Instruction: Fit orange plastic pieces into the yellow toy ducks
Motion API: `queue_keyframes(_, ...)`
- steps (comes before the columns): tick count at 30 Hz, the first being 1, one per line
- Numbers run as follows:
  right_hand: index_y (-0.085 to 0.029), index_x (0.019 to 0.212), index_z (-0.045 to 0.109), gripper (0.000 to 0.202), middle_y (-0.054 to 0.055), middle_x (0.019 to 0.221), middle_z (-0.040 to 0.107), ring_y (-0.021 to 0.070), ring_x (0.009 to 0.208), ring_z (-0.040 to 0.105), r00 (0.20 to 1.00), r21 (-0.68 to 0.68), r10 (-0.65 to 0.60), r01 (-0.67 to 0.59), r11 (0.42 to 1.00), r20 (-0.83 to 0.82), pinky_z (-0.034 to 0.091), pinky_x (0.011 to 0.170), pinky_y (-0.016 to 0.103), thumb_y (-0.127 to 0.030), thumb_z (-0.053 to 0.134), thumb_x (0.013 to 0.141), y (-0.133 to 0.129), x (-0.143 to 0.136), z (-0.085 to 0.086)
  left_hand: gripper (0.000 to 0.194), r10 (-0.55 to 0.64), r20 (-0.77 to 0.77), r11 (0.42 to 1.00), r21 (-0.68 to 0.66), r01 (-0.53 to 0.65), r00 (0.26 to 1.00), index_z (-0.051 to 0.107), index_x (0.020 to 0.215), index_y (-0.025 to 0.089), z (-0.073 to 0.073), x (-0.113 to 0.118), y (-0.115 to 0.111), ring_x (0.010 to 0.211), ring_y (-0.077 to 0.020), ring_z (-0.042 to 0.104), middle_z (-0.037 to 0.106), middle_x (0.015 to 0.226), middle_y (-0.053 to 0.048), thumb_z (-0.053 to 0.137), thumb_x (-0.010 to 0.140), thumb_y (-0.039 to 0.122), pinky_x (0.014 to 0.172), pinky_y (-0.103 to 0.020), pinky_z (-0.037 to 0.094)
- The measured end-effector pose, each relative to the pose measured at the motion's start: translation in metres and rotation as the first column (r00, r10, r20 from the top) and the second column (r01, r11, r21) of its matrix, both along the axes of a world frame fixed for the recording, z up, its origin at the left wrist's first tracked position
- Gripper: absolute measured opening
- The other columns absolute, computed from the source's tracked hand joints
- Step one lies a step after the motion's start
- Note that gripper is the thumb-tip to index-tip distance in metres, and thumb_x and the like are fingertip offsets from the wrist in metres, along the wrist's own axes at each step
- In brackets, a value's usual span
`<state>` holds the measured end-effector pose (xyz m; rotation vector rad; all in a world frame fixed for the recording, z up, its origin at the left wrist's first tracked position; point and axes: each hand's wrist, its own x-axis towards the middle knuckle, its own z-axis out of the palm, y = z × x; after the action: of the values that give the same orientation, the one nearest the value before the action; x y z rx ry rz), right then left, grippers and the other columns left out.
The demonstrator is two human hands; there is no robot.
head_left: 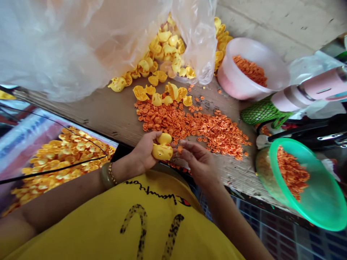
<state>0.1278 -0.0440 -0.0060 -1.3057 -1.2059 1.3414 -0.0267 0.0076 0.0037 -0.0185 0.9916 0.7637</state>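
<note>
My left hand (145,151) grips yellow plastic duck-head pieces (162,151), a rounded piece with a small eye dot below another curved piece. Close on its right, my right hand (199,160) pinches a small orange part (180,149) between thumb and fingers, beside the yellow piece. A spread pile of small orange parts (173,121) lies on the cardboard-covered table (105,115) just beyond both hands. Yellow shells (171,93) rest along the far edge of that pile.
A large clear plastic bag (81,47) covers the back left, near more yellow shells (165,47). Right: a pinkish bowl (230,77) and a green bowl (325,195) with orange parts, and a pink bottle (322,85). Lower left: many yellow pieces (62,155) behind black cords.
</note>
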Motion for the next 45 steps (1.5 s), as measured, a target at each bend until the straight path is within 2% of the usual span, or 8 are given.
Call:
queue_keyframes(2, -0.022, 0.098, 0.068, 0.019, 0.006, 0.096, 0.072, 0.0193, 0.085, 0.068, 0.997, 0.036, 0.016, -0.019, 0.999, 0.07, 0.055, 0.077, 0.035, -0.03, 0.063, 0.081, -0.007, -0.008, -0.006, 0.026, 0.019, -0.001, 1.0, 0.019, -0.019, 1.0, 0.055, 0.067, 0.012, 0.002, 0.003, 0.0, 0.047, -0.0163, 0.058, 0.058, 0.058, -0.007, 0.037, 0.085, 0.018, 0.044, -0.027, 0.05)
queue_keyframes(7, -0.023, 0.087, 0.074, 0.014, 0.005, 0.087, 0.072, 0.0182, 0.081, 0.067, 0.901, 0.328, -0.191, 0.057, 0.943, 0.391, 0.055, 0.076, 0.033, -0.022, 0.062, 0.08, -0.009, -0.008, -0.016, 0.03, -0.013, -0.006, 1.0, 0.02, 0.014, 1.0, 0.056, 0.065, 0.011, 0.004, 0.005, -0.003, 0.05, -0.0172, 0.06, 0.06, 0.059, -0.009, 0.036, 0.087, 0.019, 0.048, -0.028, 0.053)
queue_keyframes(11, -0.023, 0.087, 0.072, 0.01, 0.003, 0.091, 0.073, 0.0162, 0.082, 0.067, 0.954, 0.202, -0.26, 0.227, 0.953, 0.15, 0.056, 0.076, 0.031, -0.024, 0.066, 0.079, -0.012, -0.012, -0.009, 0.028, -0.008, -0.03, 1.0, -0.002, 0.008, 1.0, 0.054, 0.068, 0.012, 0.003, 0.002, -0.005, 0.052, -0.0197, 0.061, 0.058, 0.059, -0.009, 0.035, 0.087, 0.022, 0.05, -0.032, 0.054)
queue_keyframes(15, -0.022, 0.085, 0.07, 0.009, 0.001, 0.081, 0.072, 0.0124, 0.063, 0.063, 0.967, 0.064, -0.253, 0.254, 0.965, -0.023, 0.056, 0.062, 0.027, -0.027, 0.068, 0.078, -0.017, -0.025, -0.004, 0.026, 0.017, -0.055, 0.999, 0.028, -0.016, 0.998, 0.053, 0.067, 0.014, 0.001, 0.002, -0.005, 0.049, -0.0181, 0.059, 0.058, 0.058, -0.008, 0.036, 0.086, 0.022, 0.046, -0.03, 0.052)
queue_keyframes(21, -0.02, 0.078, 0.066, 0.009, 0.002, 0.08, 0.069, 0.0164, 0.077, 0.066, 0.958, 0.071, -0.285, 0.282, 0.957, 0.035, 0.056, 0.075, 0.032, -0.026, 0.07, 0.073, -0.017, -0.03, -0.01, 0.027, 0.04, -0.107, 0.998, 0.044, -0.035, 0.993, 0.051, 0.066, 0.015, 0.002, 0.003, -0.007, 0.05, -0.0174, 0.059, 0.06, 0.06, -0.009, 0.036, 0.086, 0.022, 0.047, -0.028, 0.052)
queue_keyframes(27, -0.019, 0.079, 0.062, 0.012, 0.003, 0.076, 0.068, 0.0158, 0.07, 0.064, 0.949, 0.097, -0.281, 0.27, 0.958, 0.141, 0.055, 0.068, 0.03, -0.03, 0.066, 0.077, -0.019, -0.031, -0.014, 0.026, 0.052, -0.118, 0.999, 0.021, -0.049, 0.992, 0.049, 0.065, 0.015, 0.006, 0.004, -0.008, 0.049, -0.0155, 0.058, 0.058, 0.058, -0.007, 0.036, 0.087, 0.021, 0.046, -0.026, 0.05)
queue_keyframes(36, -0.021, 0.079, 0.059, 0.005, 0.003, 0.077, 0.068, 0.0174, 0.073, 0.063, 0.793, 0.546, -0.363, 0.047, 0.837, 0.489, 0.05, 0.07, 0.033, -0.02, 0.06, 0.084, -0.023, -0.031, -0.017, 0.028, 0.049, -0.099, 0.999, 0.027, -0.047, 0.994, 0.047, 0.065, 0.017, 0.005, 0.002, -0.009, 0.047, -0.0144, 0.056, 0.056, 0.055, -0.004, 0.033, 0.089, 0.024, 0.046, -0.024, 0.048)
queue_keyframes(45, -0.021, 0.073, 0.06, 0.017, 0.005, 0.07, 0.066, 0.0184, 0.07, 0.062, 0.761, 0.581, -0.26, -0.183, 0.793, 0.594, 0.051, 0.066, 0.033, -0.011, 0.051, 0.083, -0.018, -0.029, -0.008, 0.026, 0.093, -0.112, 0.996, -0.004, -0.094, 0.989, 0.046, 0.062, 0.018, 0.008, 0.001, -0.008, 0.041, -0.0132, 0.051, 0.05, 0.05, -0.002, 0.038, 0.087, 0.02, 0.039, -0.023, 0.042)
